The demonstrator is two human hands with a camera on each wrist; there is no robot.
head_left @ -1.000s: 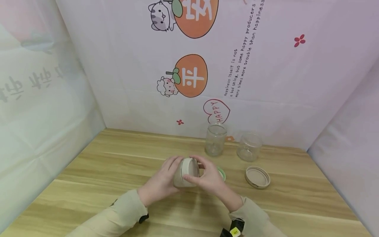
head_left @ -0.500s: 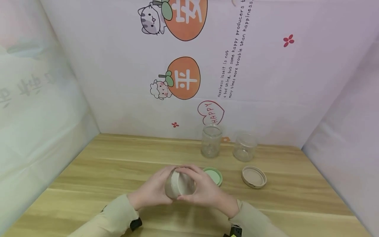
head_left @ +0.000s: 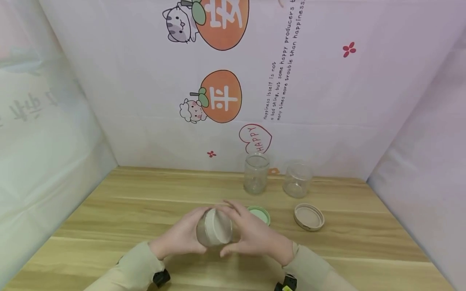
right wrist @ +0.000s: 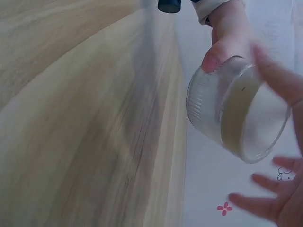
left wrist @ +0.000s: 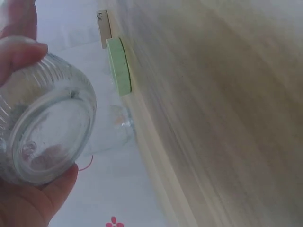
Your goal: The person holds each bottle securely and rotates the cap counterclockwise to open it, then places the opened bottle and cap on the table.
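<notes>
My left hand [head_left: 183, 234] grips a clear glass jar [left wrist: 57, 127] with ribbed sides, fingers and thumb wrapped around its body. The jar is tilted above the table, with its base facing the left wrist camera. A pale beige-white lid [right wrist: 236, 111] sits on its mouth, turned towards my right hand [head_left: 253, 234]. That hand is beside the lid with its fingers spread and extended, blurred in the right wrist view, and nothing is pinched between them. Just past the right hand lies a green lid [head_left: 261, 214], partly hidden by it in the head view.
Two uncovered glass jars stand at the back of the wooden table [head_left: 145, 198]: a taller jar [head_left: 256, 176] and a wider jar [head_left: 296, 182]. A beige lid [head_left: 308, 217] lies upturned in front of them. Printed white cloth [head_left: 309, 93] walls in the back and sides.
Both hands and the jar have shifted left and slightly nearer in the head view, which itself has shifted. My right hand's fingers have loosened from around the lid and spread apart.
</notes>
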